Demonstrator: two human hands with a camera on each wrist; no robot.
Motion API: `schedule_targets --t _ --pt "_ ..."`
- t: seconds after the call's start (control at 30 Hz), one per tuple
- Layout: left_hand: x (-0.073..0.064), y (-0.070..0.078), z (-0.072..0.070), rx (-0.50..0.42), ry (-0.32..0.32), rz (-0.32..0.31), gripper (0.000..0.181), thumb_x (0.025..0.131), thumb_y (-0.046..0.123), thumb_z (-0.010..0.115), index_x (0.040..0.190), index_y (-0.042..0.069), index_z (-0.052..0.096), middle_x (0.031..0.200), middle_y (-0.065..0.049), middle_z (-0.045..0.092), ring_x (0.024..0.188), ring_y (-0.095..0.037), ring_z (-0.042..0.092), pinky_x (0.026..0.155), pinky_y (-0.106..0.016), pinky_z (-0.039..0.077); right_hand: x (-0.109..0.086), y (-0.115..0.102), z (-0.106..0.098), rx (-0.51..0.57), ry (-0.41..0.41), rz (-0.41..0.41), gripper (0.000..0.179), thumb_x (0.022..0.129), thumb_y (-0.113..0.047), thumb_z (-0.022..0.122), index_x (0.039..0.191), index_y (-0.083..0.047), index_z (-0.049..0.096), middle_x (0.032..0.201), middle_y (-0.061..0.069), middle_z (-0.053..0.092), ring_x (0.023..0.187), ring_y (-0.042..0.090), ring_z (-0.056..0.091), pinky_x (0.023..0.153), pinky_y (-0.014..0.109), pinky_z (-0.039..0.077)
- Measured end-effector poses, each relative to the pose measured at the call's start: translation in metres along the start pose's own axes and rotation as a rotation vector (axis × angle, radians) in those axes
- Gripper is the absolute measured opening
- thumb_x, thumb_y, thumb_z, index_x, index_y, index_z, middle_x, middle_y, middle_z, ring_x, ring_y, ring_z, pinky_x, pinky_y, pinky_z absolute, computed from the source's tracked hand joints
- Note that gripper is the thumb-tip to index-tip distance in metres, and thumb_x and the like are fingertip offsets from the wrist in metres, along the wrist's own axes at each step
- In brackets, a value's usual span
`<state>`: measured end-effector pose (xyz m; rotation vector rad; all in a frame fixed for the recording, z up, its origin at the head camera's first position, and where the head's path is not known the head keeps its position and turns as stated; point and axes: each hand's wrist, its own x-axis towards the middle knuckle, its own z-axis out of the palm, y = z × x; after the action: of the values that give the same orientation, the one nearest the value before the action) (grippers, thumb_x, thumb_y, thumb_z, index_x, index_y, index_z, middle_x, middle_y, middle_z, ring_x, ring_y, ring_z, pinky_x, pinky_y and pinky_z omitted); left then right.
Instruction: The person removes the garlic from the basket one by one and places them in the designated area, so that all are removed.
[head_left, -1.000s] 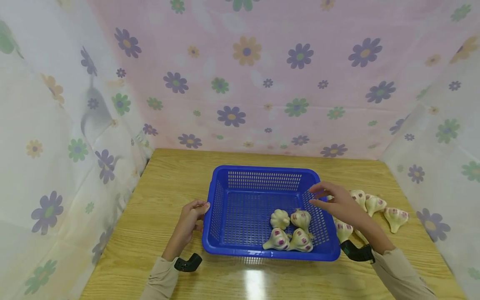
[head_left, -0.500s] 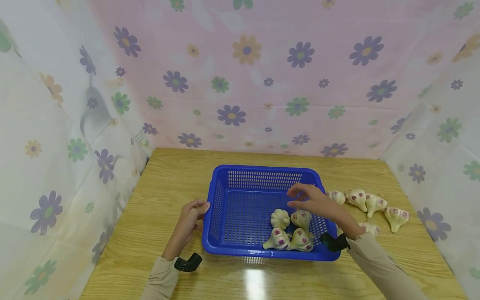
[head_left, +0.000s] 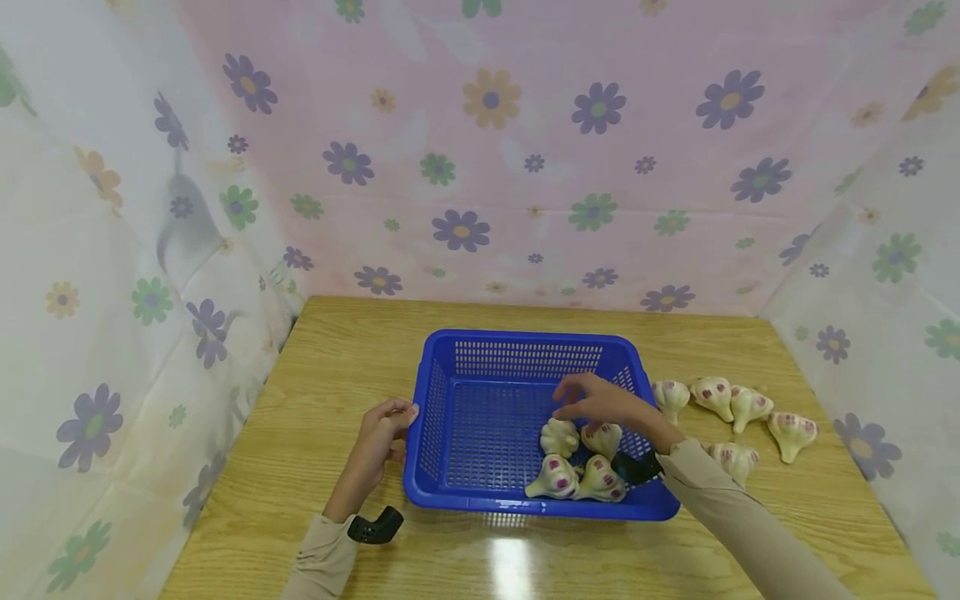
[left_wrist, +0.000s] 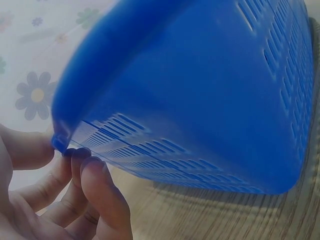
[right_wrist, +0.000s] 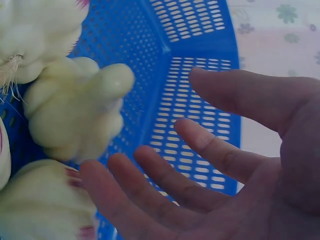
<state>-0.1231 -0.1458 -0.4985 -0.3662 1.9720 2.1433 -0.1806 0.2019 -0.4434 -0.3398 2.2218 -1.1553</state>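
Note:
A blue plastic basket (head_left: 480, 505) with slotted walls stands on the table. At its left rim my left hand (head_left: 382, 433) pinches the edge between thumb and fingers; the left wrist view shows this grip on the basket rim (left_wrist: 95, 80). Several garlic bulbs lie in the basket's near right part, among them a plain whitish garlic bulb (head_left: 559, 437) and a purple-marked garlic bulb (head_left: 557, 477). Over them, inside the basket, hovers my right hand (head_left: 600, 402). Its fingers are spread and hold nothing, with the pale garlic bulb (right_wrist: 75, 107) close to the fingertips in the right wrist view.
More garlic bulbs lie on the wooden table (head_left: 337, 350) right of the basket, including a purple-marked bulb (head_left: 792, 435) farthest right and another bulb (head_left: 735, 460) beside my right sleeve. A flowered cloth (head_left: 525, 192) hangs behind the table and at both sides.
My right hand has moved left from the basket's right rim to above the bulbs inside, uncovering bulbs on the table. The left hand keeps its hold on the rim.

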Motion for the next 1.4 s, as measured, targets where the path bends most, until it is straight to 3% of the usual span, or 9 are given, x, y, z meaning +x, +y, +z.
schedule_targets --t 0.27,0.4,0.6,0.8,1.1,1.4 --pt "-0.003 0.001 0.000 0.003 -0.011 0.000 0.023 0.092 0.021 0.061 0.101 0.000 0.060 0.079 -0.009 0.062 0.064 -0.019 0.060 0.044 -0.030 0.047 0.017 0.004 0.012 -0.068 -0.024 0.087 0.038 0.082 -0.015 0.073 0.110 0.002 0.056 0.098 0.011 0.060 0.069 0.030 0.060 0.052 0.042 0.053" --pt "-0.003 0.000 0.001 -0.001 -0.013 0.002 0.023 0.091 0.020 0.061 0.101 0.000 0.061 0.079 -0.009 0.062 0.064 -0.020 0.060 0.044 -0.030 0.047 0.022 0.000 0.019 -0.138 -0.024 0.103 0.037 0.078 -0.013 0.076 0.107 0.001 0.057 0.097 0.010 0.061 0.069 0.022 0.060 0.054 0.041 0.053" --pt "-0.002 -0.001 0.002 0.008 -0.015 0.002 0.023 0.092 0.021 0.061 0.101 0.000 0.061 0.079 -0.009 0.062 0.064 -0.020 0.060 0.043 -0.031 0.047 0.026 -0.003 0.026 -0.233 -0.050 0.161 0.040 0.073 -0.012 0.080 0.106 -0.006 0.058 0.109 0.012 0.059 0.072 0.021 0.058 0.056 0.040 0.052" --pt "-0.002 -0.001 0.002 0.025 -0.008 0.008 0.023 0.092 0.022 0.061 0.101 0.000 0.061 0.080 -0.009 0.062 0.064 -0.020 0.060 0.043 -0.031 0.047 0.029 -0.005 0.029 -0.286 -0.052 0.180 0.040 0.069 -0.013 0.083 0.100 -0.007 0.060 0.098 0.008 0.059 0.067 0.021 0.058 0.057 0.039 0.053" --pt "-0.001 -0.001 0.001 0.031 -0.001 0.007 0.023 0.091 0.022 0.061 0.098 0.001 0.061 0.079 -0.010 0.062 0.066 -0.020 0.061 0.043 -0.032 0.047 0.029 -0.004 0.029 -0.298 -0.084 0.101 0.029 0.066 -0.004 0.082 0.084 -0.008 0.059 0.079 0.004 0.056 0.062 0.016 0.054 0.049 0.033 0.048" --pt "0.000 -0.001 0.000 0.037 0.010 0.007 0.022 0.092 0.023 0.060 0.097 0.001 0.061 0.079 -0.010 0.062 0.066 -0.020 0.061 0.044 -0.032 0.047 0.024 -0.004 0.025 -0.257 -0.104 0.030 0.030 0.068 -0.004 0.080 0.085 -0.008 0.056 0.077 0.003 0.055 0.058 0.015 0.052 0.048 0.033 0.049"
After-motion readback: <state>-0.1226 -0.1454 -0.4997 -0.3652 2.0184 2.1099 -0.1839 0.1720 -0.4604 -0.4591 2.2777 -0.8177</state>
